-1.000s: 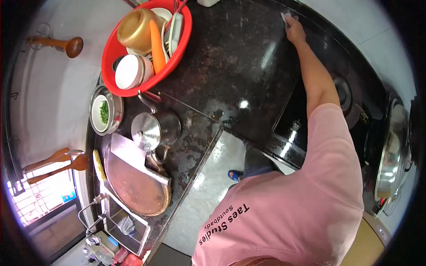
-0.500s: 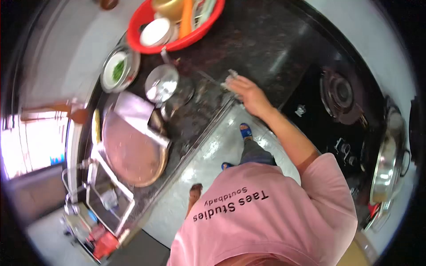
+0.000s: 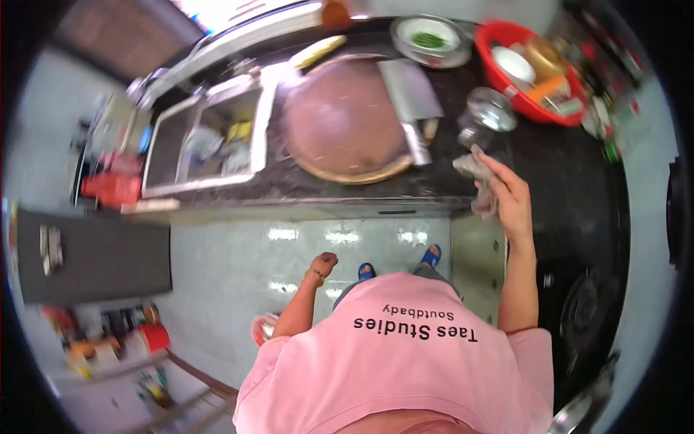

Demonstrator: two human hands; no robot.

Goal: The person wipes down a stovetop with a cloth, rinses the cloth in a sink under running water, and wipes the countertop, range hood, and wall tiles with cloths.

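Observation:
My right hand (image 3: 513, 201) grips a crumpled greyish cloth (image 3: 478, 177), which hangs over the front edge of the dark counter, near its inner corner. Just beyond the cloth stands a shiny metal lid or bowl (image 3: 491, 110). A cleaver (image 3: 412, 92) lies on the round wooden chopping board (image 3: 343, 119), its handle toward the front edge. My left hand (image 3: 325, 265) hangs low over the floor, away from the counter, with its fingers curled and nothing visible in them.
Left of the board is a sink (image 3: 258, 148) with items inside. Behind stand a bowl of chopped greens (image 3: 428, 40) and a red basin (image 3: 499, 69) of kitchenware. A gas burner (image 3: 584, 307) sits on the right counter. A dark grey cabinet (image 3: 94, 257) stands at left.
My view has swung left toward the sink and board. My right hand still holds the cloth, now at the counter's inner corner near the metal lid. My left hand shows more fully.

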